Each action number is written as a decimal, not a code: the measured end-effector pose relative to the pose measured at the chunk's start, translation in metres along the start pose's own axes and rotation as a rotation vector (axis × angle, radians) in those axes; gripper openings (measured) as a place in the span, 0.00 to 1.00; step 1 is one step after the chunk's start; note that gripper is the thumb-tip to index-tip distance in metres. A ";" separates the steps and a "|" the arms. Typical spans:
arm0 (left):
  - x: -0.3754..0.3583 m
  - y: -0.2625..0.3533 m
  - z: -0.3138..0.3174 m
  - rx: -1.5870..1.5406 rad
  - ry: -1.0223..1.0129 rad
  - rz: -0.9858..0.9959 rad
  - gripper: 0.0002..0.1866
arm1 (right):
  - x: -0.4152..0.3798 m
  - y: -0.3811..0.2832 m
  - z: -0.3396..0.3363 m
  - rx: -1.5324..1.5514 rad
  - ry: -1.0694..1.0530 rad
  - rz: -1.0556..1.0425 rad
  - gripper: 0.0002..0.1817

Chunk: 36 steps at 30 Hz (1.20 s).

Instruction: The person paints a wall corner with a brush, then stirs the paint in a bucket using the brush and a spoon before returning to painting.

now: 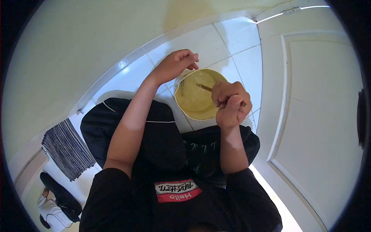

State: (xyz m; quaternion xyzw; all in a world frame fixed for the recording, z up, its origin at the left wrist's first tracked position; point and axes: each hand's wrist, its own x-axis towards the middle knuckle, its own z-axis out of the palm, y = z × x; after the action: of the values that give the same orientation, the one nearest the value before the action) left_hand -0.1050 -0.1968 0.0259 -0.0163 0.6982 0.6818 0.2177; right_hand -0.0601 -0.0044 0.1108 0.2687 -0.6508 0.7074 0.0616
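Note:
A pale yellow bucket (179, 102) stands on the tiled floor in front of my crossed legs. My right hand (233, 103) is above its right side, fingers wrapped round a thin brown stick (205, 87) that slants down over the inside of the bucket. The stick's upper part is hidden in my fist. At the bucket's far left edge hovers my left hand (179, 63), its fingers loosely bent and a little apart, the fingertips right by the rim. No object shows in it. Pale yellowish matter coats or fills the inside of the bucket.
White floor tiles (241, 31) surround the bucket. A pale wall (104, 34) curves along the left, and a white panelled door (324, 92) borders the right. A grey striped mat (69, 149) lies at left, with a person in white (54, 212) beyond it.

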 end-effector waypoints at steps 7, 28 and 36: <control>0.001 -0.003 -0.002 0.033 0.004 0.005 0.21 | 0.005 0.000 -0.023 -0.046 0.056 0.008 0.29; -0.059 0.085 0.027 0.383 -0.070 0.685 0.13 | 0.028 -0.008 -0.018 -0.705 -0.173 -0.131 0.20; -0.057 0.084 0.041 0.204 0.082 0.615 0.10 | 0.026 -0.047 -0.016 -0.633 0.025 -0.134 0.18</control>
State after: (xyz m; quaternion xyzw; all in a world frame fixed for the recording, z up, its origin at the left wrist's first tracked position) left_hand -0.0688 -0.1676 0.1252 0.1898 0.7432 0.6410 -0.0265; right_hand -0.0670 0.0110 0.1642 0.2698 -0.8186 0.4674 0.1965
